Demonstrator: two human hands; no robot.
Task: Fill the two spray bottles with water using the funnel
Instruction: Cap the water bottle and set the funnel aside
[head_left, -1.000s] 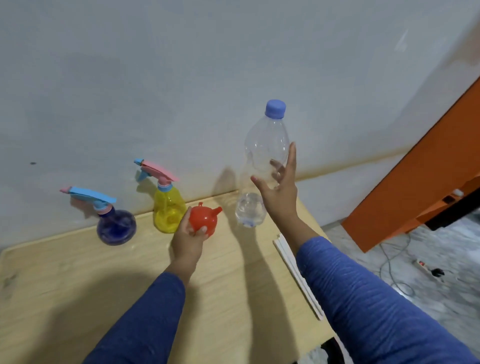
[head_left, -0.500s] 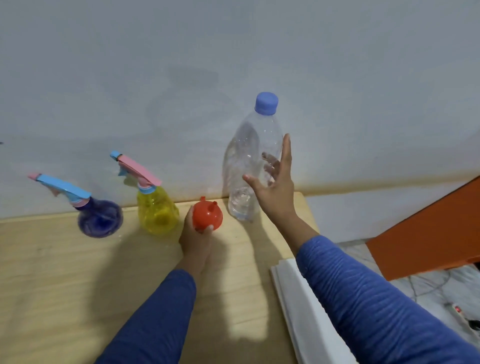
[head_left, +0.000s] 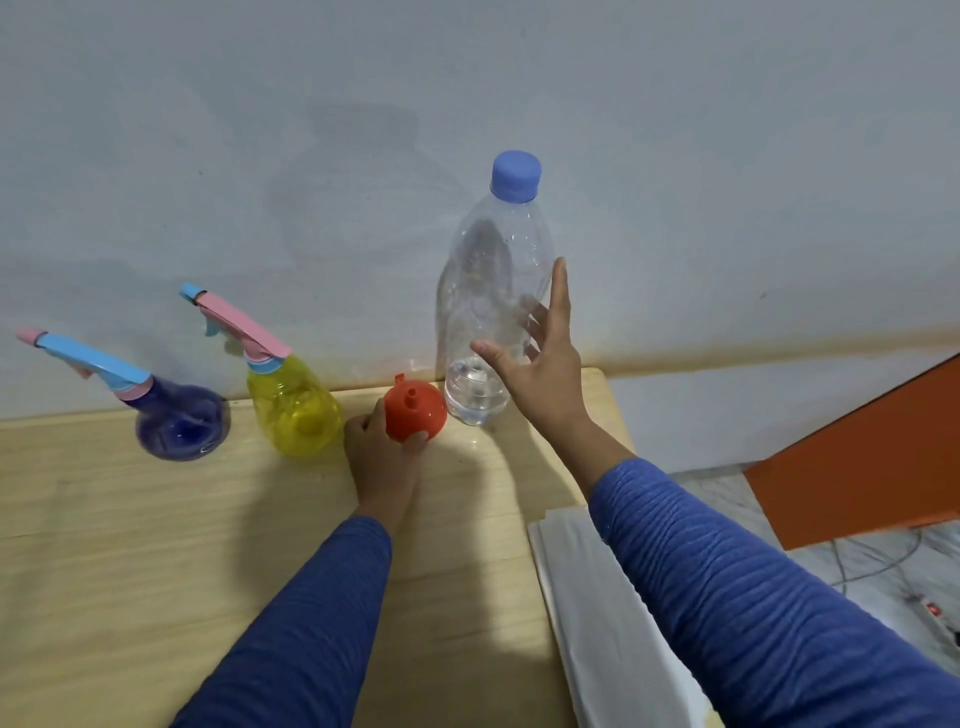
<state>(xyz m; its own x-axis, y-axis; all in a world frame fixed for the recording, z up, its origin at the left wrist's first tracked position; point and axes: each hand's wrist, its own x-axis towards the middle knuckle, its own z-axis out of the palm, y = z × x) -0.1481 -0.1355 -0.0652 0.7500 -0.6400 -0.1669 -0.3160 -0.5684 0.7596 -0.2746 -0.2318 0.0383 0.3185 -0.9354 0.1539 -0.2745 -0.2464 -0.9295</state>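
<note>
Two spray bottles stand at the back of the wooden table (head_left: 130, 571): a blue one (head_left: 179, 418) with a blue-and-pink trigger head at the left, and a yellow one (head_left: 293, 405) with a pink trigger head beside it. Both heads are screwed on. My left hand (head_left: 379, 447) holds a red funnel (head_left: 414, 410), spout upward, just right of the yellow bottle. A tall clear water bottle (head_left: 493, 291) with a blue cap stands near the wall, a little water at its bottom. My right hand (head_left: 540, 364) is spread open right beside it, fingers partly behind the plastic.
A white folded sheet (head_left: 597, 597) lies along the table's right edge. Beyond the edge are a marble floor with cables (head_left: 872, 566) and an orange panel (head_left: 872, 457). The wall runs directly behind the bottles.
The view has swung down and left, so the table fills more of the frame. My left hand still holds the funnel, now lower near the tabletop. My right hand stays open by the water bottle.
</note>
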